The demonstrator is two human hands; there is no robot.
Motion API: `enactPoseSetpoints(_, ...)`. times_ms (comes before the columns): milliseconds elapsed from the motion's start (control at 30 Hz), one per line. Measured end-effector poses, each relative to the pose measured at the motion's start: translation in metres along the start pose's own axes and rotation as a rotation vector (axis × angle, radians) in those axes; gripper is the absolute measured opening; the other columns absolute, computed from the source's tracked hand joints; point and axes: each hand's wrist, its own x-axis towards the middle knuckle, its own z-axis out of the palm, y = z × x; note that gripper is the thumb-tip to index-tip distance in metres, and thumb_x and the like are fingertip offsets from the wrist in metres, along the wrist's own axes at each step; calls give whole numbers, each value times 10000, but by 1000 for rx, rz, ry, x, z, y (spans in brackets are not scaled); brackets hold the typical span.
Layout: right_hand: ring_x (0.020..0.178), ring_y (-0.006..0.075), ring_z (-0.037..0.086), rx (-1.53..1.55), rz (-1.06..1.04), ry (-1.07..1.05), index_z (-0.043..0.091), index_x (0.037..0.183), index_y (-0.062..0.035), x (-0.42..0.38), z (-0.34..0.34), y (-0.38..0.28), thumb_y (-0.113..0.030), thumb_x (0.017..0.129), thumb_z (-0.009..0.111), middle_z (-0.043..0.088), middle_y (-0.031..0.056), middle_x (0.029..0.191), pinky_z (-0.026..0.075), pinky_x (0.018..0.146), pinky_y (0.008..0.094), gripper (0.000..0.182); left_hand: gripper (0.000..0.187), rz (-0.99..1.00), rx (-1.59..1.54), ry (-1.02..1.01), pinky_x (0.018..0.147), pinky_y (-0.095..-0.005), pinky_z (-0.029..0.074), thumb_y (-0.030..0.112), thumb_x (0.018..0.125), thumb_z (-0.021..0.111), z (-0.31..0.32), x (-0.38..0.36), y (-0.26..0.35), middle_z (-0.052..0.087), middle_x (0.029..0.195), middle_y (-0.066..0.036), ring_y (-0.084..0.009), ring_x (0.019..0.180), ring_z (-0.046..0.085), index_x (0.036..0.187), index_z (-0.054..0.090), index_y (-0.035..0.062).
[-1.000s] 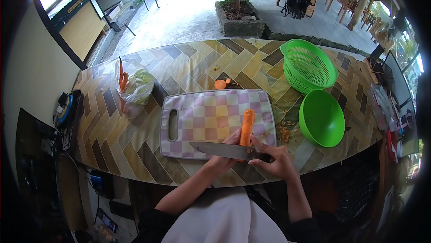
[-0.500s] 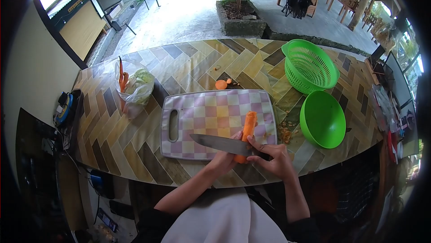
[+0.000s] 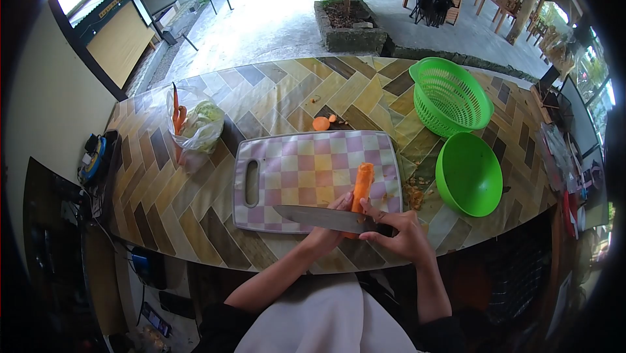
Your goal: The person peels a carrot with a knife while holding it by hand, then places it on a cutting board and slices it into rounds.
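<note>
A thick orange carrot is held in my left hand, tilted upward over the near right part of the checkered cutting board. My right hand grips a kitchen knife by its dark handle. The wide blade points left and crosses in front of the carrot's lower part, partly hiding it and my left fingers. Orange peelings lie on the table just right of the board. Beyond the board's far edge sits a cut carrot piece with smaller bits beside it.
On the right stand a green colander and a green bowl. A clear plastic bag with carrots and a pale green vegetable lies at the left. The patterned table has a curved near edge close to my body.
The knife has slid down along the carrot towards me, with my right hand moving slightly the same way. My left hand keeps its hold on the carrot.
</note>
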Motion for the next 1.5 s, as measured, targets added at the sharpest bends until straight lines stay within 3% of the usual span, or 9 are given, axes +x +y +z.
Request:
enactPoseSetpoints(267, 668, 203, 660, 54, -88, 69, 606, 1303, -146, 1, 5, 13, -270, 728, 819, 689, 191, 868, 510, 705, 290, 625, 516, -43, 12, -43, 880, -299, 505, 410, 1050, 359, -11, -2, -4, 533, 1183, -30, -117, 1038, 579, 1449, 346, 84)
enactPoseSetpoints(367, 634, 309, 636, 29, -64, 10, 603, 1302, -222, 1, 1, 8, -344, 779, 772, 686, 174, 850, 509, 669, 328, 563, 494, -15, 25, 37, 890, -295, 505, 414, 1044, 380, 1, -2, 1, 547, 1191, -33, -120, 1057, 584, 1411, 389, 85)
enactPoseSetpoints(567, 595, 320, 584, 49, 11, -11, 596, 1310, -213, -2, -1, 2, -337, 771, 777, 658, 202, 822, 502, 661, 324, 582, 508, -9, 123, 100, 862, -249, 445, 448, 1041, 379, 5, -2, -1, 542, 1095, -5, -72, 978, 519, 1365, 430, 60)
enactPoseSetpoints(767, 622, 282, 630, 81, -55, 64, 605, 1302, -196, -4, 8, 7, -268, 779, 775, 691, 173, 837, 509, 679, 319, 555, 571, 28, 307, 107, 878, -246, 441, 477, 1042, 342, 0, 0, -5, 549, 1093, -27, -86, 993, 516, 1407, 394, 41)
enactPoseSetpoints(867, 640, 198, 658, 71, -80, 90, 620, 1285, -143, -5, 11, 11, -223, 747, 805, 715, 156, 881, 506, 675, 290, 575, 573, 16, 257, 100, 860, -246, 452, 474, 1045, 330, 4, -1, -3, 549, 1077, -32, -91, 981, 517, 1405, 395, 33)
enactPoseSetpoints(967, 653, 207, 671, 43, -66, 107, 630, 1274, -139, -6, 14, 9, -207, 752, 798, 716, 147, 863, 511, 666, 299, 552, 559, -8, 334, 77, 855, -243, 456, 454, 1049, 333, -4, -1, -5, 548, 1076, -36, -90, 981, 518, 1412, 388, 32)
enactPoseSetpoints(1267, 547, 220, 592, 3, -142, 251, 629, 1287, -155, -5, 21, 12, -237, 782, 778, 645, 103, 677, 470, 559, 321, 533, 442, -37, 18, 211, 722, -350, 540, 406, 1042, 385, -2, -3, -11, 558, 1142, -82, -178, 959, 605, 1337, 412, 79)
enactPoseSetpoints(1367, 549, 224, 599, 119, -89, 309, 629, 1286, -150, -4, 18, 7, -244, 790, 777, 641, 108, 675, 471, 566, 318, 526, 440, -92, -18, 114, 850, -297, 488, 264, 1045, 406, -4, -4, -2, 542, 1207, -78, -169, 1035, 571, 1433, 369, 58)
enactPoseSetpoints(1500, 563, 244, 599, -54, -19, 142, 582, 1339, -170, -10, 3, -4, -296, 794, 773, 665, 135, 737, 483, 587, 324, 591, 455, -6, -30, 108, 856, -352, 527, 340, 1042, 414, -1, 5, -5, 555, 1180, -64, -167, 1045, 588, 1415, 372, 82)
